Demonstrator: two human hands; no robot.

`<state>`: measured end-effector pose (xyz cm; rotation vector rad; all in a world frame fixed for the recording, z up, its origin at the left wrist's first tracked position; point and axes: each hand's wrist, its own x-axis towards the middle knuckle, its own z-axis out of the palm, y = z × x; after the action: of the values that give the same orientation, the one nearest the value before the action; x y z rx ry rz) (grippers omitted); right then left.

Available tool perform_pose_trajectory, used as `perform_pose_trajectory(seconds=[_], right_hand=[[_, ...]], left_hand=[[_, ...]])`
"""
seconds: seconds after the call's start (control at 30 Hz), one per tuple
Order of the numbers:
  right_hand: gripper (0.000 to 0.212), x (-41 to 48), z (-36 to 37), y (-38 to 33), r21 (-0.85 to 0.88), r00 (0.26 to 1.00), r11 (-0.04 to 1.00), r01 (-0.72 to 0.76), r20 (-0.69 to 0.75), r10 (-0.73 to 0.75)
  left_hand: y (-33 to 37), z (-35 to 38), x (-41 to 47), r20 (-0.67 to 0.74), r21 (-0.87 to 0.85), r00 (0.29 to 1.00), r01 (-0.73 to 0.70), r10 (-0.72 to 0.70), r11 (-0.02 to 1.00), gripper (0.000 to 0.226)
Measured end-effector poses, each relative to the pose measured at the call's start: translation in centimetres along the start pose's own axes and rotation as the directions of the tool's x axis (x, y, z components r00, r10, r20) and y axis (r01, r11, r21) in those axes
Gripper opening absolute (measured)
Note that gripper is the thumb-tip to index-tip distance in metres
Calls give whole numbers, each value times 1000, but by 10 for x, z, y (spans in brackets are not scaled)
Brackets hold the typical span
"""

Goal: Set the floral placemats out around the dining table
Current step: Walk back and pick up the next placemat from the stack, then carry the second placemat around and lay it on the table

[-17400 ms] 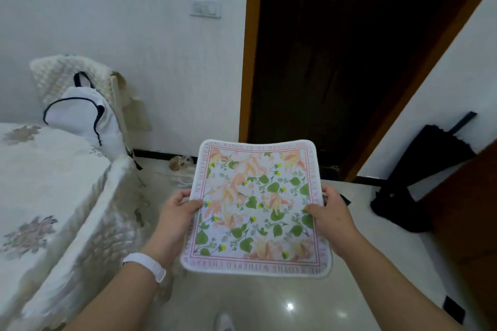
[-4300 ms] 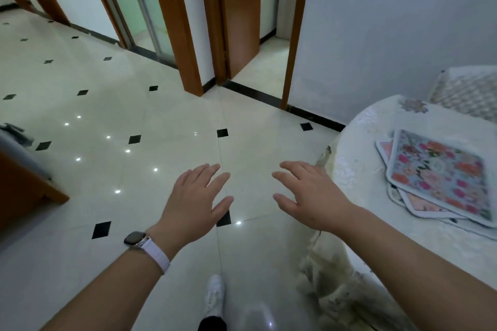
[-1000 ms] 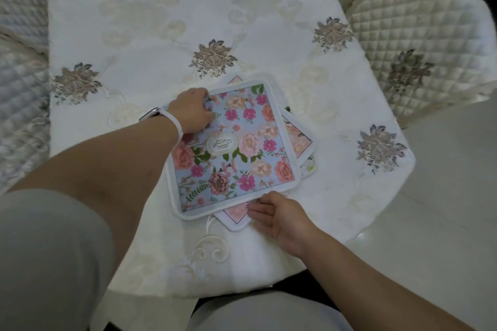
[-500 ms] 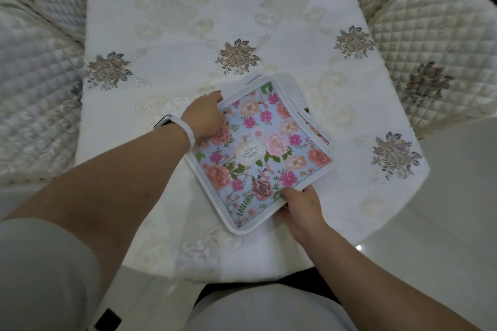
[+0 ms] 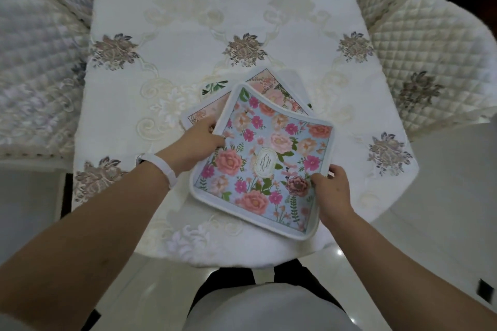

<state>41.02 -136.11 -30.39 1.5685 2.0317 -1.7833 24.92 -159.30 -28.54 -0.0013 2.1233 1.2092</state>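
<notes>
On the embroidered tablecloth (image 5: 188, 43), the blue floral placemat (image 5: 265, 161) tilts above the pink placemat (image 5: 271, 94), pinched at opposite edges by left hand (image 5: 197, 144) and right hand (image 5: 332, 191), fingers closed.

The blue placemat (image 5: 263, 164) covers most of the pink placemat (image 5: 204, 111) beneath it. A third mat (image 5: 213, 87) shows only a green-leafed corner. The left hand (image 5: 197, 142) has its fingertips tucked under the blue placemat's edge. The oval label's lettering (image 5: 265, 164) is too small to read.
</notes>
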Motion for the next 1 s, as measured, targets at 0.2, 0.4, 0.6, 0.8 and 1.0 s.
perform_pose_trajectory(seconds=[0.2, 0.4, 0.6, 0.8, 1.0], right_hand=[[28, -8, -19, -9, -45, 991, 994, 104, 89, -99], [32, -24, -57, -17, -29, 960, 974, 224, 177, -216], [36, -35, -126, -11, 45, 941, 957, 285, 179, -288], [45, -44, -225, 17, 75, 929, 943, 325, 162, -333], [46, -53, -337, 54, 78, 933, 933, 350, 58, -355]], left_hand=[[-5, 7, -35, -63, -169, 997, -57, 47, 984, 51], [-2, 30, -80, -155, -294, 987, -75, 30, 953, 34], [25, 80, -130, -213, -362, 975, -138, 63, 922, 25], [69, 168, -166, -172, -323, 978, -167, 115, 932, 29], [109, 269, -195, -100, -308, 967, -254, 234, 917, 23]])
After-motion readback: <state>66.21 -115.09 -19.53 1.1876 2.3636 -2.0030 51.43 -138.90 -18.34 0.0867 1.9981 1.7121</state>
